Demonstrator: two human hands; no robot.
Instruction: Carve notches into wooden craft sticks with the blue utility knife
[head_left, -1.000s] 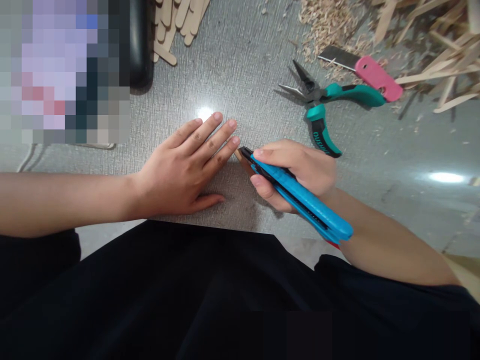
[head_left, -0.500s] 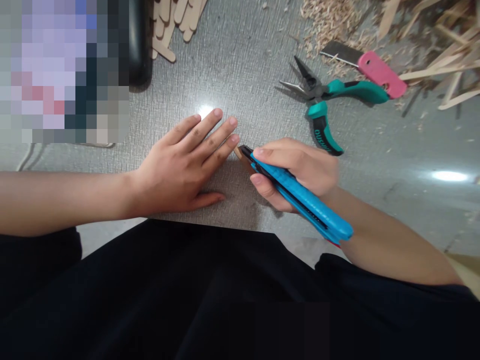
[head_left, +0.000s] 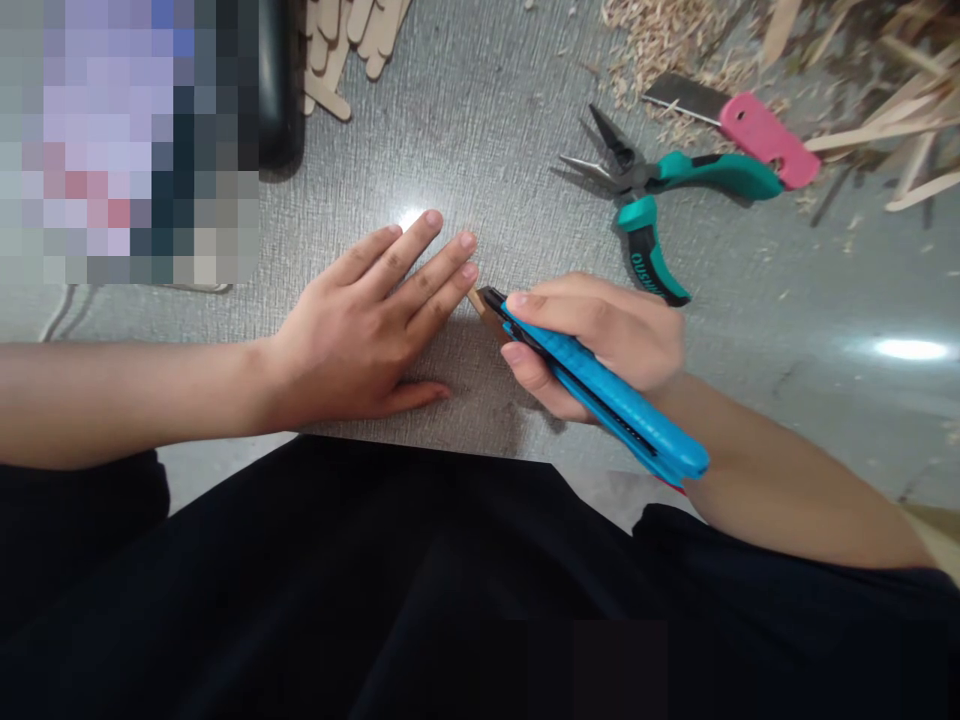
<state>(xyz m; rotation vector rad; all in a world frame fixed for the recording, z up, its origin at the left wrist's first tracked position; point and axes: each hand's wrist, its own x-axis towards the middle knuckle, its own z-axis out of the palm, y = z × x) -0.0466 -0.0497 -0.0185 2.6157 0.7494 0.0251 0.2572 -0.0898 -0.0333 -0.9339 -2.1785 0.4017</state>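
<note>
My left hand (head_left: 367, 330) lies flat on the grey floor, palm down, fingers stretched toward the right. My right hand (head_left: 600, 335) is wrapped round a blue utility knife (head_left: 600, 395), whose dark tip points left. At that tip a small brown wooden piece (head_left: 480, 305) shows on the floor, just beyond my left fingertips. How much of the piece lies under the knife is hidden.
Teal-handled pliers (head_left: 652, 205) lie open behind my right hand. A pink-handled blade (head_left: 739, 120) rests among wood shavings (head_left: 660, 40) and thin sticks (head_left: 892, 120) at the far right. Flat wooden sticks (head_left: 345, 45) lie at the top beside a black object (head_left: 281, 80). My dark clothing fills the foreground.
Both hands stay almost still. The view has shifted slightly, so everything sits a little higher in the picture.
</note>
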